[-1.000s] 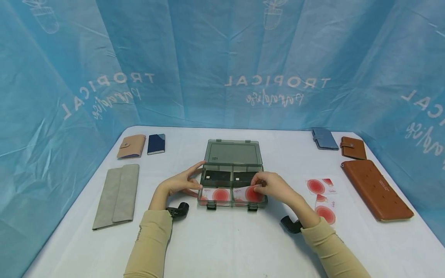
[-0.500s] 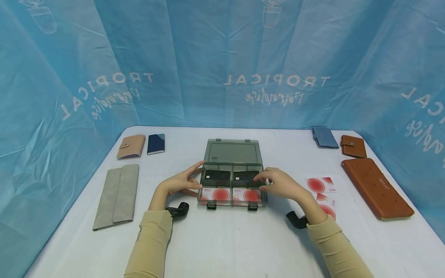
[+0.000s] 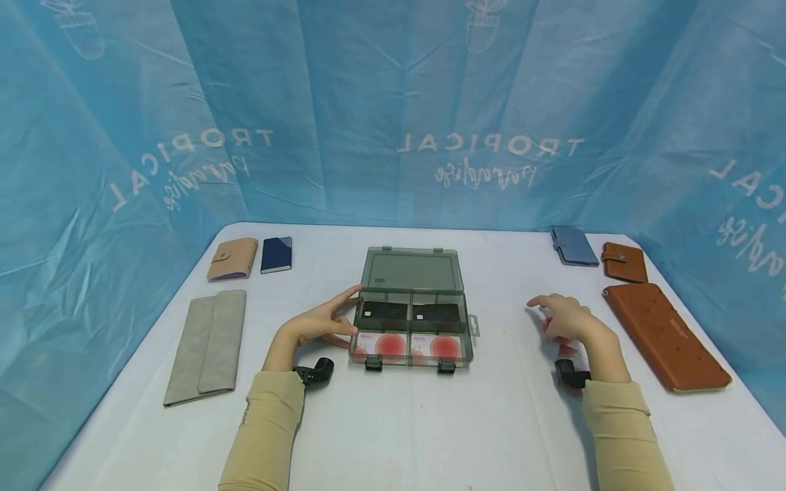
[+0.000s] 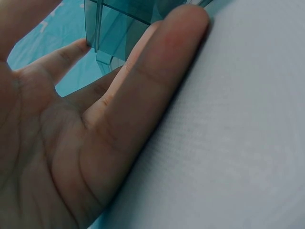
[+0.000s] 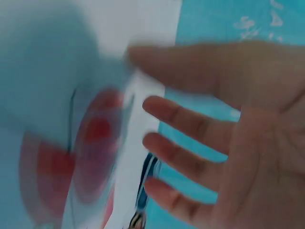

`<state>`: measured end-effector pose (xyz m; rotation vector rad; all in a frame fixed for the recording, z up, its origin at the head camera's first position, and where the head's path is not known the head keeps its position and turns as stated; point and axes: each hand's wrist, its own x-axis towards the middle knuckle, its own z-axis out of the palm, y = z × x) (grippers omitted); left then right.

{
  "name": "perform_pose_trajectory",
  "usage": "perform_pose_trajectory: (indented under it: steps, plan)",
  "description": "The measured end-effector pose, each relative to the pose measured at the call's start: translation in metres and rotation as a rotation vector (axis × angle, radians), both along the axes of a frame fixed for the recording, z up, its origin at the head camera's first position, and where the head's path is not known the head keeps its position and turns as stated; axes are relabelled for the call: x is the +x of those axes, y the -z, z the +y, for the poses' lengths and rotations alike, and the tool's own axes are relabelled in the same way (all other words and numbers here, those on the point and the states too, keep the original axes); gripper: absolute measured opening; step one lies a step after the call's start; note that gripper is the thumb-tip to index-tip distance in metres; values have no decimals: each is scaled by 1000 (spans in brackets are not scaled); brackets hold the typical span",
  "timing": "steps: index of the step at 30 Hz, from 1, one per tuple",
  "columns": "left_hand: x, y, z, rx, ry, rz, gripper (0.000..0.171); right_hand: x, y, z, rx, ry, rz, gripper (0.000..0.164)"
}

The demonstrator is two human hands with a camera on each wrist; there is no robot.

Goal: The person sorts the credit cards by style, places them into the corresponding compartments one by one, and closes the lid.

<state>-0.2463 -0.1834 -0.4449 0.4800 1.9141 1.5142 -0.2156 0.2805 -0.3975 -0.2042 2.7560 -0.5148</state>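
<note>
A translucent green divided box (image 3: 411, 271) stands with its lid raised at the back. Black cards (image 3: 384, 311) lie in its two rear compartments, and red-and-white cards (image 3: 390, 344) in its two front ones. My left hand (image 3: 316, 323) touches the box's left side with spread, straight fingers, index at the rear corner and thumb nearer the front; in the left wrist view the fingers (image 4: 147, 86) reach to its wall. My right hand (image 3: 570, 320) hovers with loose fingers over red-and-white cards (image 5: 97, 143) on the table, mostly covering them in the head view.
At left lie a grey folder (image 3: 205, 348), a tan card holder (image 3: 232, 259) and a navy booklet (image 3: 276, 255). At right lie a blue card holder (image 3: 574, 245), a brown card holder (image 3: 623, 262) and a brown long wallet (image 3: 666, 337). A blue printed curtain (image 3: 356, 102) hangs behind.
My right hand lets go of the card in the front right compartment and moves right, to over the loose cards. The left hand stays at the box.
</note>
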Motion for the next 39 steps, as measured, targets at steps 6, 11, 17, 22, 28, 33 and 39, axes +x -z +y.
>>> perform_pose_trajectory:
  steps: [6,11,17,22,28,33,39]
  plan:
    - [0,1,0,-2,0,8,96,-2,7,15,104,92,-32,59]
    - [0,1,0,-11,-6,12,96,-5,11,18,48,114,-41,56]
    - [0,0,-1,-11,-10,9,96,-7,16,24,-32,98,16,47]
    - [0,0,0,-6,-5,6,96,-8,17,26,-49,62,53,58]
    - [-1,2,-1,0,7,8,96,-4,17,25,3,68,37,61]
    - [-1,2,-1,-2,9,7,97,-4,16,24,34,100,43,57]
    - [0,2,-1,-8,2,12,97,-4,16,24,68,119,85,53]
